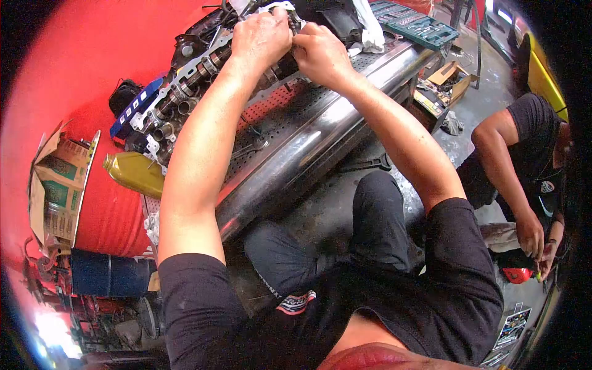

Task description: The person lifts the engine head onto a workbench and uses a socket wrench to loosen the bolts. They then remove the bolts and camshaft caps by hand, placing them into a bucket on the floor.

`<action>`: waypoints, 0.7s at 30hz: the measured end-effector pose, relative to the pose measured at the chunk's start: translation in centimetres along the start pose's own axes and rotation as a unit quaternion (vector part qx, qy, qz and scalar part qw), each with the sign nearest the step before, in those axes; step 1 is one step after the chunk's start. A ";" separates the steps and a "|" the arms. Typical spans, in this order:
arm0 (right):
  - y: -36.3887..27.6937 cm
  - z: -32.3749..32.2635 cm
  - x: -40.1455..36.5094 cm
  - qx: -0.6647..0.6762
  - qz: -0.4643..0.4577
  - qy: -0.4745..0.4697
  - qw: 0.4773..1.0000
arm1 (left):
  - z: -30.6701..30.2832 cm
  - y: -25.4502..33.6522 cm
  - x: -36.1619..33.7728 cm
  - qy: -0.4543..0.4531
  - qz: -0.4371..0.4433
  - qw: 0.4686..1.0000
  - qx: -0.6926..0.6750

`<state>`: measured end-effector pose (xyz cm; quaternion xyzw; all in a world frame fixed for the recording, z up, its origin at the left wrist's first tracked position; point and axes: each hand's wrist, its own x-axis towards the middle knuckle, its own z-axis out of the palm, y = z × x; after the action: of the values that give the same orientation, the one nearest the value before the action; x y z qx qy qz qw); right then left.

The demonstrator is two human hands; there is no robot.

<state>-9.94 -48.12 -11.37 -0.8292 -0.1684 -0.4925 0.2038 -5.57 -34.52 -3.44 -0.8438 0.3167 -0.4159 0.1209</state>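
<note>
An engine cylinder head [185, 92] with exposed round metal bores and shafts lies on a perforated metal bench [246, 139]. At its far end, my left hand [262, 38] is closed with the fingers curled over the edge. Close beside it, my right hand [324, 54] is also closed, thumb and fingers pinched together. Between the two hands shows a bit of dark, chain-like metal [295, 26]. My fingertips are mostly hidden behind the hands, so what they grip cannot be made out.
An olive-gold oil bottle [135, 174] lies by the bench's left end, near a blue box [137, 108]. A green socket set case [419, 28] sits at the far right. A co-worker [524, 160] is at the right. Below the bench lies a dark wrench-like tool [367, 164].
</note>
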 end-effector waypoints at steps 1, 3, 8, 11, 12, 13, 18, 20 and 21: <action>-0.5 -0.2 -0.1 0.008 0.018 0.019 1.000 | 0.0 -0.3 0.2 0.013 0.014 1.000 -0.004; -1.0 0.0 -0.3 0.000 0.034 0.040 0.999 | 0.1 -0.9 0.5 -0.041 0.035 0.998 0.018; -0.4 0.5 0.0 -0.034 0.009 0.025 0.999 | -1.5 -0.8 0.3 -0.091 0.062 0.994 0.020; -0.1 0.4 -0.1 -0.019 0.024 0.004 1.000 | -1.6 -0.1 0.0 -0.071 0.035 0.997 0.020; 0.0 0.4 -0.1 -0.013 0.028 -0.003 1.000 | -1.4 0.0 0.0 -0.066 0.024 0.997 0.023; 0.0 0.3 -0.2 -0.006 0.030 0.009 0.999 | -1.3 0.2 0.0 -0.062 0.013 0.998 0.026; -1.0 -0.3 -0.6 -0.012 0.036 0.046 0.998 | -2.0 0.2 -0.3 -0.076 0.029 0.997 0.010; -0.7 0.4 -0.3 -0.032 0.037 0.043 0.998 | -2.1 0.5 -0.3 -0.063 0.021 0.998 0.010; -0.6 0.8 -0.2 -0.042 0.038 0.041 0.998 | -2.0 0.6 -0.4 -0.049 0.021 0.998 0.017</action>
<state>-9.72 -47.25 -11.84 -0.8220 -0.1077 -0.5245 0.1940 -7.56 -34.64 -2.72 -0.8541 0.3209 -0.3769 0.1596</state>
